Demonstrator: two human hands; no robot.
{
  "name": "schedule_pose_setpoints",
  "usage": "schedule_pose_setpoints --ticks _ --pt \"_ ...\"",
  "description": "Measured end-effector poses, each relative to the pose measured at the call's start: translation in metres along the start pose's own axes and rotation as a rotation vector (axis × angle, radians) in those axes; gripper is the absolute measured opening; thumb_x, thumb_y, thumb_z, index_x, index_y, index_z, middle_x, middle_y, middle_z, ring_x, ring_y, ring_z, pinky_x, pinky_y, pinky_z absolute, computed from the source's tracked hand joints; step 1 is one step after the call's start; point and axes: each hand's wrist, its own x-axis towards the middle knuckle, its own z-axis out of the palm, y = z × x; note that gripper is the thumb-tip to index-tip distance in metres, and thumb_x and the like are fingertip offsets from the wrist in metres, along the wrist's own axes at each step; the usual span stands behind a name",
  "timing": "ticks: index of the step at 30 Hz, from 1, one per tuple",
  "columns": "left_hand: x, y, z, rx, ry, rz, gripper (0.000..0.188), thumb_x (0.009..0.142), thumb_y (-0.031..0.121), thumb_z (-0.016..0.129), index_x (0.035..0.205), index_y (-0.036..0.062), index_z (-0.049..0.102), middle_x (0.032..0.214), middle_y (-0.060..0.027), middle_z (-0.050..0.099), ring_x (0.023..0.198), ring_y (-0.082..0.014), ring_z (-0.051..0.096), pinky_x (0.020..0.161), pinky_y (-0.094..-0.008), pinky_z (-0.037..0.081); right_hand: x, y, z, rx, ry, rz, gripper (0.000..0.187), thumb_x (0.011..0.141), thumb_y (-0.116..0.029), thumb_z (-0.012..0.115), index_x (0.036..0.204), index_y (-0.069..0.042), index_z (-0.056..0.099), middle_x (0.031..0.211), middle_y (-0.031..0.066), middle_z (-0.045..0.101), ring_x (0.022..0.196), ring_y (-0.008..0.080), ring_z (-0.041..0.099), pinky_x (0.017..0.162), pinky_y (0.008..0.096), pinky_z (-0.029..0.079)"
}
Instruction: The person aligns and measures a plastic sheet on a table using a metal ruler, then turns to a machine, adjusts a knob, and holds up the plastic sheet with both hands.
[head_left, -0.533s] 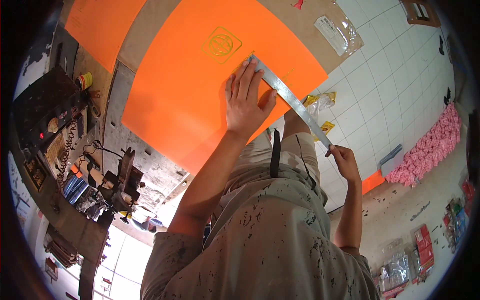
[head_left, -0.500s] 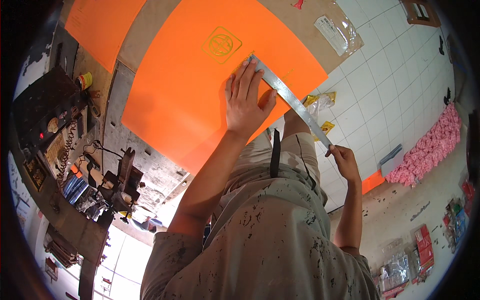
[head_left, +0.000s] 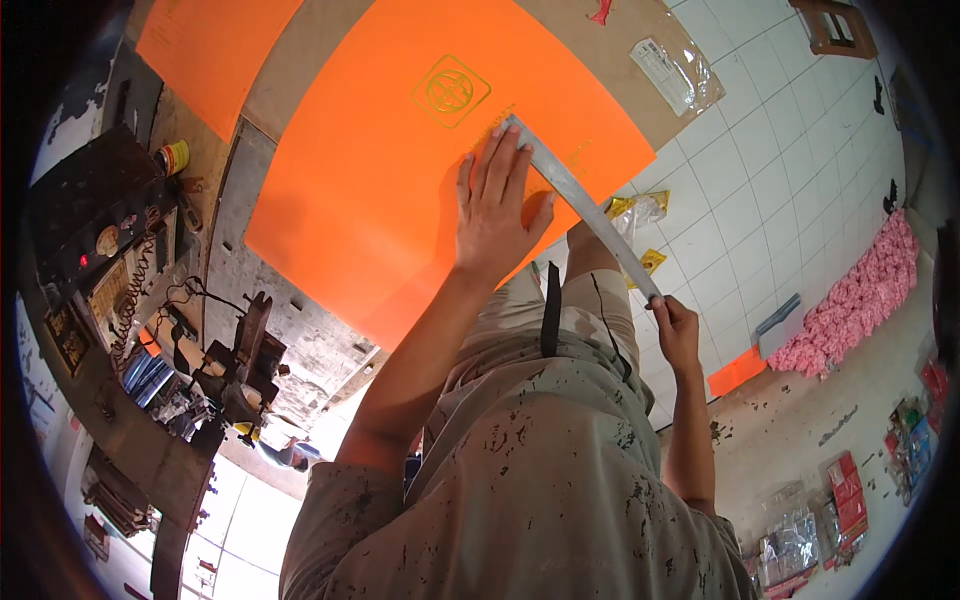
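Observation:
A large orange sheet (head_left: 350,180) with a gold printed emblem (head_left: 451,91) and small gold lettering lies over the table in front of me. My left hand (head_left: 495,205) rests flat on it, fingers stretched out, with the fingertips at the far end of a metal ruler (head_left: 580,198). That ruler runs slantwise from the lettering past the sheet's right edge. Its near end is pinched in my right hand (head_left: 676,325), which hangs out over the floor on the right.
A black machine with a coiled cable (head_left: 100,215) and a dark metal device (head_left: 240,360) stand at the left. Another orange sheet (head_left: 215,60) lies at the far left. Pink bundled material (head_left: 850,300) sits along the right wall. A wooden stool (head_left: 838,28) is at the far right.
My right hand has shifted slightly down with the ruler's near end. The ruler now lies a little steeper. My left hand stays almost in place, with its fingers spread slightly wider.

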Motion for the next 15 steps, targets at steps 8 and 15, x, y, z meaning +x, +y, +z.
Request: schedule_pose_setpoints --ticks 8,15 --pt "-0.044 -0.016 -0.011 0.013 -0.008 -0.036 0.057 0.086 0.028 0.074 0.135 0.0015 0.058 0.158 -0.0121 0.044 0.149 -0.0312 0.038 0.121 -0.0523 0.026 -0.032 0.011 0.039 0.029 0.033 -0.088 0.035 0.102 -0.028 0.066 0.088 0.003 0.067 0.06 0.0066 0.049 0.058 0.0131 0.04 0.054 0.0328 0.037" --pt "-0.046 -0.027 -0.01 -0.024 0.022 -0.026 0.056 0.086 0.026 0.074 0.133 0.0005 0.058 0.156 -0.0145 0.046 0.147 -0.0341 0.04 0.12 -0.0526 0.028 -0.036 -0.004 0.049 -0.01 0.072 -0.091 0.036 0.102 -0.028 0.066 0.082 0.002 0.06 0.06 0.0111 0.049 0.057 0.0161 0.039 0.054 0.0347 0.038"
